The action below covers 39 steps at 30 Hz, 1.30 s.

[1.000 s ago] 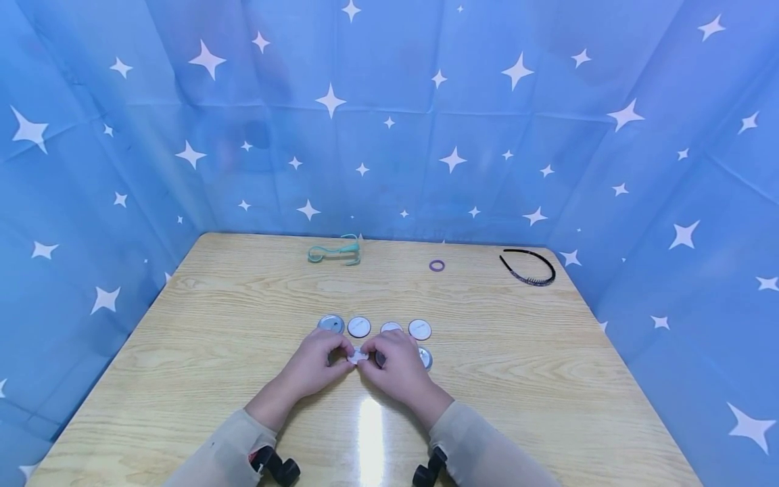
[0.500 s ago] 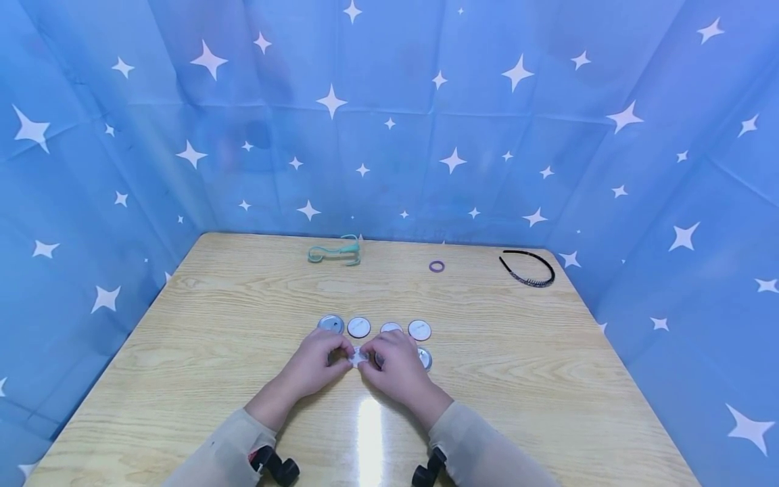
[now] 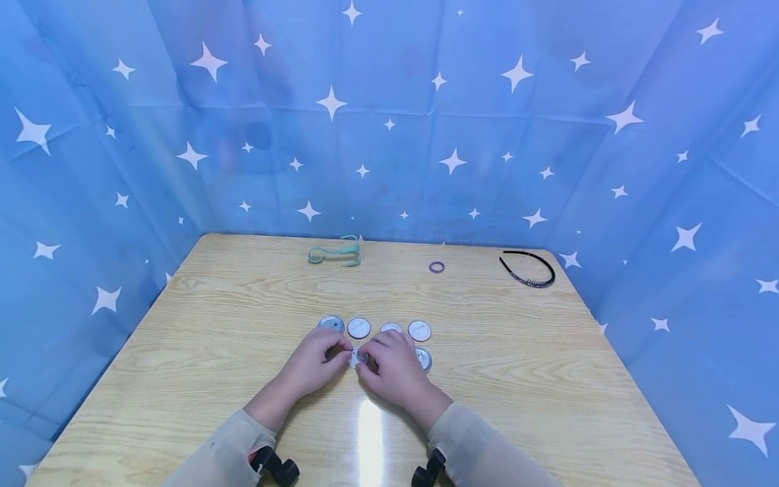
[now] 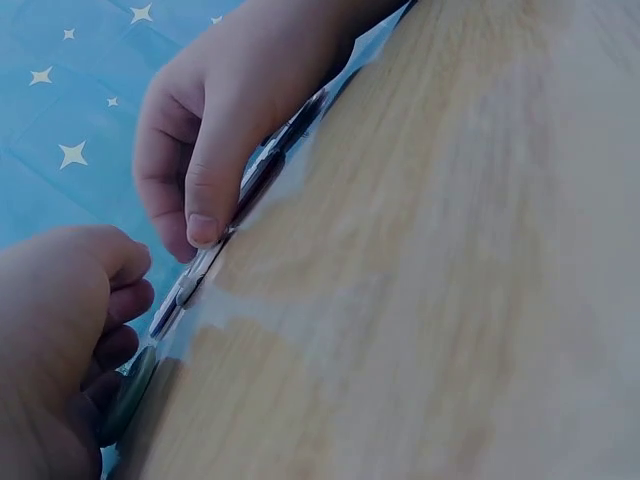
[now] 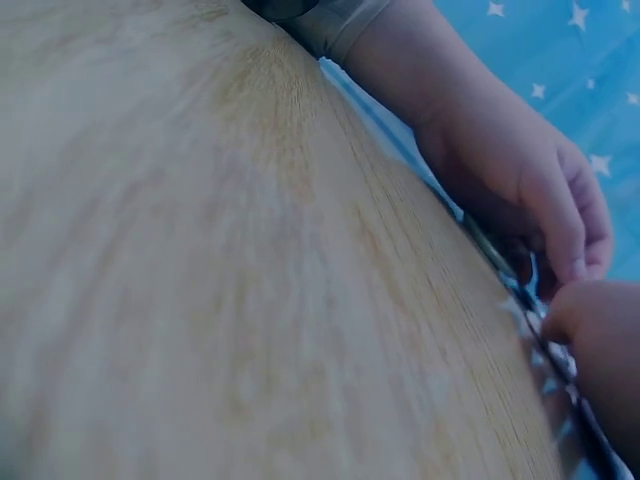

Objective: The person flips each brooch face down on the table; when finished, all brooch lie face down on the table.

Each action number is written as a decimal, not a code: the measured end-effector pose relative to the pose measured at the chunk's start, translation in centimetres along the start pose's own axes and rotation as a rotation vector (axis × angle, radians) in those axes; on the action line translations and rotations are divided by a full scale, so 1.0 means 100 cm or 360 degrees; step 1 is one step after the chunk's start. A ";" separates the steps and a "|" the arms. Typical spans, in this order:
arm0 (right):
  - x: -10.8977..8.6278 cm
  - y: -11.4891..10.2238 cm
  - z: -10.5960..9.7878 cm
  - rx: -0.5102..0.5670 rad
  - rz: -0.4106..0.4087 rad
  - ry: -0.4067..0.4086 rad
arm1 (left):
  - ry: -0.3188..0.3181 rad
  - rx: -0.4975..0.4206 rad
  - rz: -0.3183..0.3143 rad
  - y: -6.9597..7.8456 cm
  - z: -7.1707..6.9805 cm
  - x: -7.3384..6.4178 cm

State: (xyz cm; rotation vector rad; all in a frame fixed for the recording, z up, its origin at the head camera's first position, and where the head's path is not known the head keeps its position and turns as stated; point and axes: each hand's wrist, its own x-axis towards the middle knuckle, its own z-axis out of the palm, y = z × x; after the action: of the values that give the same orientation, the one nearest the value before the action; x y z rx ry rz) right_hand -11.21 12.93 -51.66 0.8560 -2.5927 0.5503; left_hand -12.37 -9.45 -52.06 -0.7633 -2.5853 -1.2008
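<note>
Between my hands a small round whitish badge point(image 3: 356, 358) lies on the table, its edges partly covered by fingers. My left hand point(image 3: 316, 358) pinches at its left side with thumb and forefinger. From the other side my right hand point(image 3: 395, 368) holds it with thumb and forefinger bent over the right edge. The right wrist view has the left hand point(image 5: 520, 180) and right hand point(image 5: 605, 345) nearly meeting over it. Around them are similar discs: a blue-grey badge point(image 3: 331, 324), white badges point(image 3: 359, 328) point(image 3: 419, 330) and a badge with a metal pin point(image 3: 424, 359).
Along the far part of the wooden table point(image 3: 243, 297) lie a teal looped object point(image 3: 341, 251), a purple ring point(image 3: 437, 267) and a black toothed headband point(image 3: 535, 277). A blue star-patterned curtain point(image 3: 389, 149) hangs behind and at both sides.
My right fingers have shifted slightly over the badge, with a wider gap between thumb and forefinger. The left fingertips have edged a little left. The other badges stay put.
</note>
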 end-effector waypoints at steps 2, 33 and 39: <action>0.002 -0.001 0.000 -0.0009 -0.0021 0.0009 | 0.0041 0.0006 0.0031 -0.002 -0.002 0.000; 0.036 -0.037 0.030 -0.0172 -0.0073 -0.0068 | -0.0468 0.0046 -0.0275 -0.025 -0.063 -0.005; 0.034 -0.038 0.028 -0.0109 -0.0044 -0.0129 | -0.0447 0.0042 -0.0315 -0.024 -0.065 -0.006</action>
State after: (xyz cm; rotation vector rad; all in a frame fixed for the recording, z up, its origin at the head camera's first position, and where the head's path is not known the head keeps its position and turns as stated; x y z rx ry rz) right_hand -11.95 7.18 -51.59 0.9074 -2.6517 0.4250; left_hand -13.44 -15.85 -49.65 -0.7316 -2.9599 -1.1837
